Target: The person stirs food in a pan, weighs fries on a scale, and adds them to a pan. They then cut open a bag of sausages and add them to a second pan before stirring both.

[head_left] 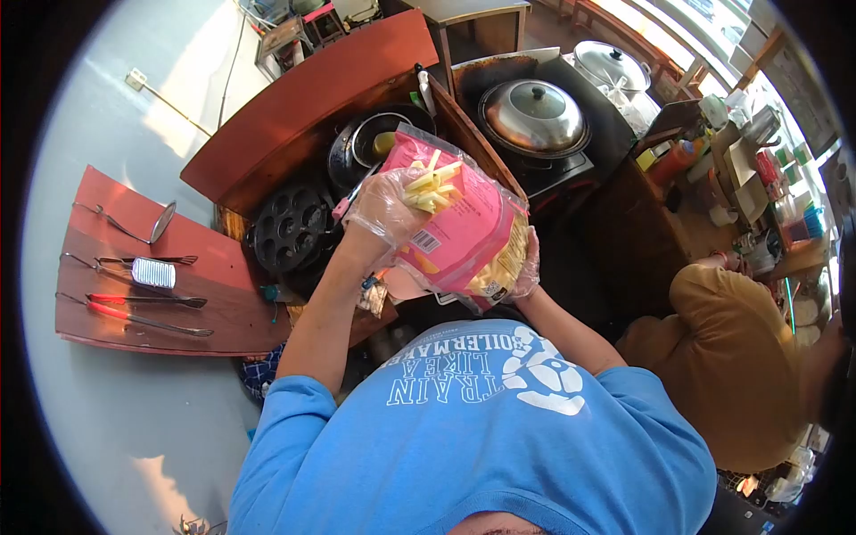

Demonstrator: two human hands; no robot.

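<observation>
My left hand [382, 210], in a clear plastic glove, is closed around a bunch of pale French fries [433, 189]. It is held over the front of a pink plastic bag [456, 223] with a barcode. More fries show through the clear lower part of the bag. My right hand [530, 272], also gloved, grips the bag's lower right side, its fingers partly hidden behind it. Just beyond the bag is a dark pan [352, 159] with a pot in it and something yellow inside.
A black round-hollowed mould pan [290, 223] lies left of the bag. A lidded wok [533, 116] stands on a burner at the back right. Tongs [147, 314] and a grater hang on a red board at left. Another person [731, 366] is close on the right.
</observation>
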